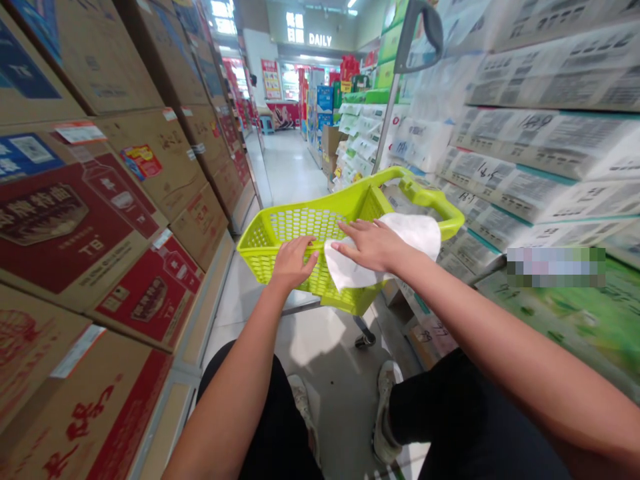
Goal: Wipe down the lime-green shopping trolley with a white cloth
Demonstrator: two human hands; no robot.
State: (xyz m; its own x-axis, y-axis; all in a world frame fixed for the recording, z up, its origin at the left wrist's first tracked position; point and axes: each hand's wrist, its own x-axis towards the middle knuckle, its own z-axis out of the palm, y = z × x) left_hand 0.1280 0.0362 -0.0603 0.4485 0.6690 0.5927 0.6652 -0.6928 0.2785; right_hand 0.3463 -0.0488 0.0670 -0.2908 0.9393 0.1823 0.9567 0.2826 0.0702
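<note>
A lime-green shopping basket [300, 217] with mesh sides is in front of me at a slant, its loop handle [453, 217] to the right. My left hand [293, 263] is on the near rim, fingers over the inner side and thumb toward the outside. A white cloth [420, 233] drapes over the near side and the handle end of the basket. On top of this cloth lies my right hand [373, 245], palm down with fingers stretched out. The cloth's lower corner hangs down the outer wall. What is under my right palm is hidden.
Stacked cardboard cartons [150, 293] line the left side. White paper-product packs [530, 173] are piled along the right, with a green pack [565, 313] lower down. A grey pull handle [425, 40] on a metal rod rises behind the basket. A small wheel [365, 341] stands near my shoes.
</note>
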